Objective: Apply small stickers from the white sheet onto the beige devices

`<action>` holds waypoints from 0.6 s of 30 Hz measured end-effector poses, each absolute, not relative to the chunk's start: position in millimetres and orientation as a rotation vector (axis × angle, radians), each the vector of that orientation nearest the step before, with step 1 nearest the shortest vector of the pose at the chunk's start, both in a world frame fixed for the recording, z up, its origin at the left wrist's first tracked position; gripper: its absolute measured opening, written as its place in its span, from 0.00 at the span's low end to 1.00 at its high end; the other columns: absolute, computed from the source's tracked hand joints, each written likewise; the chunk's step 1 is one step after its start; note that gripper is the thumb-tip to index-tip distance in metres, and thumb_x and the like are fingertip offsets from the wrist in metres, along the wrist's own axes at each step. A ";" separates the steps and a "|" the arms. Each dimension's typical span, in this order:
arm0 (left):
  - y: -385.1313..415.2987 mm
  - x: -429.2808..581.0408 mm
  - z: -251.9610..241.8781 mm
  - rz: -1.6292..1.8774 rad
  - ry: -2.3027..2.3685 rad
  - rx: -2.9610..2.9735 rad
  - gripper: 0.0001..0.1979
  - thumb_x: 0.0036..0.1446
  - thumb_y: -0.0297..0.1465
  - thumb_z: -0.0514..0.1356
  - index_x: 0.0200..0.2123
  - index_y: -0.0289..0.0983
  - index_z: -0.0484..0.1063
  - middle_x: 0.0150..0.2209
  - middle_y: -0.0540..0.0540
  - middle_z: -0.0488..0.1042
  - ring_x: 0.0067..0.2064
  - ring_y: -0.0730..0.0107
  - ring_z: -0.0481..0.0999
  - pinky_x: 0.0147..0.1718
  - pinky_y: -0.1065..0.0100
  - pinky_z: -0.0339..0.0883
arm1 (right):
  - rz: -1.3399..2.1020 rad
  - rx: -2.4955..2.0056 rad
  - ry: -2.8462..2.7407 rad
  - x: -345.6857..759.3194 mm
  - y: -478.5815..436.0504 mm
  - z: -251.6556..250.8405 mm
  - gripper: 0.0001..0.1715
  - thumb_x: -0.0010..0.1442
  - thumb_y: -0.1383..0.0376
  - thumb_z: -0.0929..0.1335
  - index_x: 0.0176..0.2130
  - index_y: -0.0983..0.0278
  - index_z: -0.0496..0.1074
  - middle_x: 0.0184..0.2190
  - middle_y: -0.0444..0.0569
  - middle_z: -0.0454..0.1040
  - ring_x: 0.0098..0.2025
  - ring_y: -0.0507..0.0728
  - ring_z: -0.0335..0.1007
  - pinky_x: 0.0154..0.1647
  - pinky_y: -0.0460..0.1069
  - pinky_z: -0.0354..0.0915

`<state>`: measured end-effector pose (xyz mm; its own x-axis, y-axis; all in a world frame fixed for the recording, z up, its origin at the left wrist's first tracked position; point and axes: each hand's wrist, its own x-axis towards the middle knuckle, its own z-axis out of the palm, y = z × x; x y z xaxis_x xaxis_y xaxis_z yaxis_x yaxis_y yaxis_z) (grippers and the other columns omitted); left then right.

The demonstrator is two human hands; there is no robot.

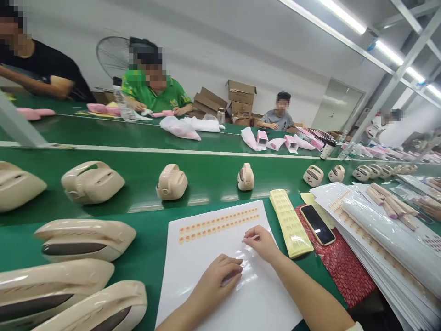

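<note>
A white sticker sheet [206,271] lies on the green worktop, with two rows of small orange stickers [220,223] along its far edge. My left hand [220,278] rests over the middle of the sheet, fingers stretched out and thumb apart, holding nothing. Just below the right end of the sticker rows, my right hand [262,243] has thumb and forefinger pinched together. Whatever may be between those fingertips is too small to make out. Left of the sheet, several cream iron-shaped housings [93,236] with dark panels lie on their sides.
More cream housings [172,181] stand along the green conveyor belt [206,168] ahead. To the right are a yellow label sheet [291,225], a phone [317,224] on red bubble wrap [347,271], and stacked sticker sheets [379,248]. Other people sit across the line.
</note>
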<state>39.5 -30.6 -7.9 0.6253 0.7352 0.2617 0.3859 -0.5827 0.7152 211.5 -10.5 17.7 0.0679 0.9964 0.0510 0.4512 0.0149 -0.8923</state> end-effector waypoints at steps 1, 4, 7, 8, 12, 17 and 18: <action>-30.0 37.7 -9.9 0.729 0.858 2.236 0.10 0.54 0.30 0.52 0.31 0.42 0.74 0.38 0.46 0.78 0.40 0.63 0.73 0.37 0.63 0.70 | 0.864 -1.494 -1.431 221.7 -15.4 25.1 0.03 0.47 0.65 0.68 0.26 0.63 0.69 0.32 0.48 0.72 0.36 0.55 0.69 0.38 0.50 0.65; -28.1 32.4 -16.6 0.713 0.839 2.242 0.11 0.55 0.33 0.52 0.34 0.43 0.74 0.40 0.46 0.78 0.42 0.62 0.73 0.39 0.62 0.70 | 0.700 -1.432 -1.168 266.9 -41.2 44.6 0.10 0.47 0.58 0.68 0.27 0.63 0.69 0.33 0.48 0.73 0.37 0.56 0.69 0.38 0.49 0.64; -26.3 28.4 -24.2 0.726 0.832 2.237 0.11 0.55 0.37 0.52 0.34 0.45 0.75 0.40 0.47 0.78 0.42 0.60 0.73 0.39 0.61 0.70 | 0.590 -1.587 -0.830 314.5 -74.6 49.7 0.16 0.45 0.53 0.69 0.27 0.64 0.68 0.25 0.46 0.72 0.28 0.54 0.67 0.30 0.48 0.64; -25.8 27.5 -26.3 0.734 0.831 2.235 0.12 0.54 0.39 0.52 0.34 0.46 0.75 0.40 0.47 0.78 0.42 0.60 0.73 0.39 0.60 0.70 | 0.598 -1.649 -0.769 326.2 -83.8 47.8 0.17 0.43 0.53 0.69 0.26 0.64 0.67 0.22 0.45 0.70 0.26 0.53 0.66 0.28 0.48 0.63; -25.6 25.8 -27.5 0.743 0.821 2.233 0.13 0.54 0.42 0.52 0.33 0.46 0.76 0.39 0.46 0.78 0.42 0.58 0.74 0.39 0.59 0.70 | 0.640 -1.806 -0.725 345.8 -98.0 32.0 0.17 0.39 0.53 0.70 0.21 0.64 0.67 0.17 0.42 0.68 0.21 0.51 0.61 0.24 0.47 0.60; -28.3 25.3 -26.0 0.750 0.798 2.247 0.13 0.54 0.42 0.53 0.33 0.46 0.76 0.40 0.46 0.78 0.43 0.58 0.74 0.40 0.60 0.70 | 0.585 -1.874 -0.749 344.4 -88.5 20.5 0.14 0.40 0.55 0.68 0.19 0.64 0.67 0.17 0.43 0.68 0.22 0.52 0.62 0.24 0.47 0.59; -29.2 25.6 -27.2 0.766 0.796 2.250 0.14 0.53 0.43 0.53 0.33 0.46 0.76 0.39 0.46 0.78 0.43 0.58 0.74 0.40 0.60 0.70 | 0.577 -1.889 -0.764 344.5 -87.4 20.2 0.14 0.40 0.56 0.68 0.19 0.64 0.67 0.17 0.43 0.68 0.22 0.52 0.62 0.24 0.47 0.59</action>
<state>25.6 -29.2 -27.2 0.6494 0.6959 0.3067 0.3336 -0.6231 0.7074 344.5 -87.4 20.2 0.6896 0.7216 -0.0614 0.2563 -0.3225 -0.9112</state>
